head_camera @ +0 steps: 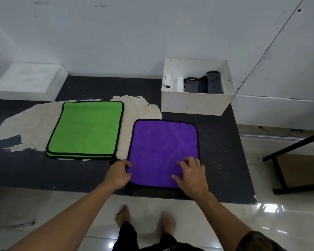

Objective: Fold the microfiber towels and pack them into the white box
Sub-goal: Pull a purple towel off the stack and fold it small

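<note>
hands: left hand (119,172) pinches near-left edge of purple square microfiber towel (163,151) w/ black trim, thumb on top; right hand (190,173) lies on its near-right part, fingers spread, holding nothing.
purple towel: flat, unfolded, on dark worn desk (219,160), just in front of box.
green microfiber towels (85,129): two layers, flat, left of purple, untouched.
white cardboard box (194,104): far right, open; grey folded towels (201,84) upright inside, space left beside them.
done: greys packed.
left: prob. fold purple, then greens, pack all. approx mid-task.
</note>
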